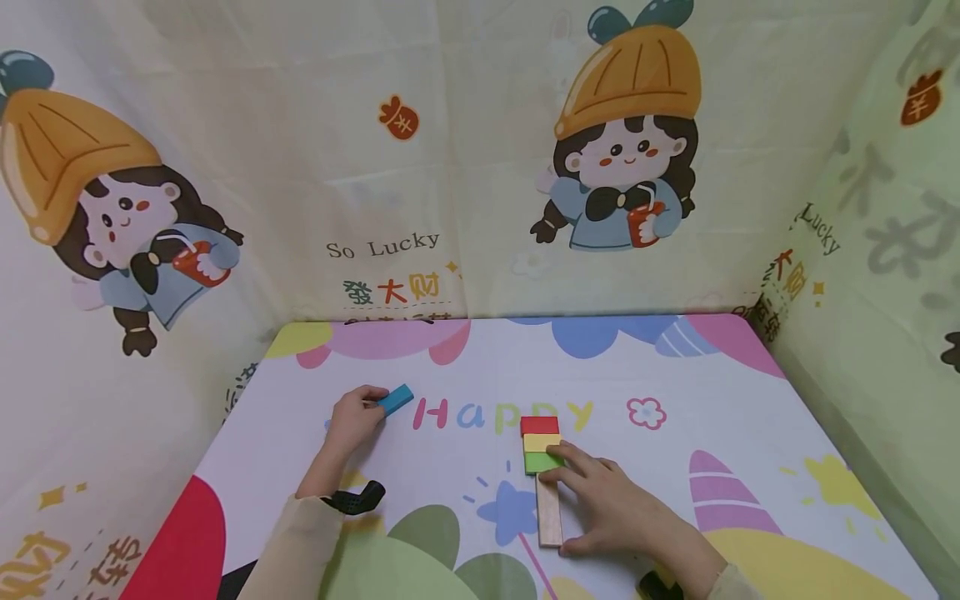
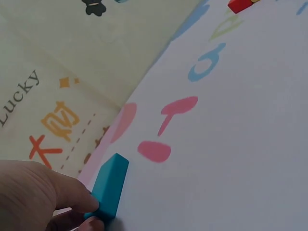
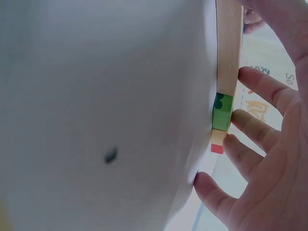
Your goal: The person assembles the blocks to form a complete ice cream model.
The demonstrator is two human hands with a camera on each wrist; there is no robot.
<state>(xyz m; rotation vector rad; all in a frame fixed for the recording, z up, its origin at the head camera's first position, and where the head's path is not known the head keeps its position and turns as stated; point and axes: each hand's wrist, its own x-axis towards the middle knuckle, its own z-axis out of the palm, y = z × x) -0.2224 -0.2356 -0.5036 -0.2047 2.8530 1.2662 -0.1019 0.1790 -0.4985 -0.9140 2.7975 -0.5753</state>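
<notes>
My left hand [image 1: 358, 421] pinches one end of a blue rectangular block [image 1: 396, 401] between thumb and fingers, left of the printed word. In the left wrist view the same blue block [image 2: 111, 185] shows its long faces. At the middle right lies a row of blocks: red [image 1: 540, 426], yellow [image 1: 536, 442] and green [image 1: 537, 463], with a long natural-wood block [image 1: 549, 512] extending from the green one toward me. Spread along the row's right side, my right hand [image 1: 611, 500] touches the blocks with its fingertips; its thumb is by the wood block's near end.
A white table cover [image 1: 442, 458] with printed letters and shapes lies under everything. Printed cloth walls [image 1: 480, 167] rise at the back and both sides. Black wrist devices [image 1: 358, 498] sit on both wrists.
</notes>
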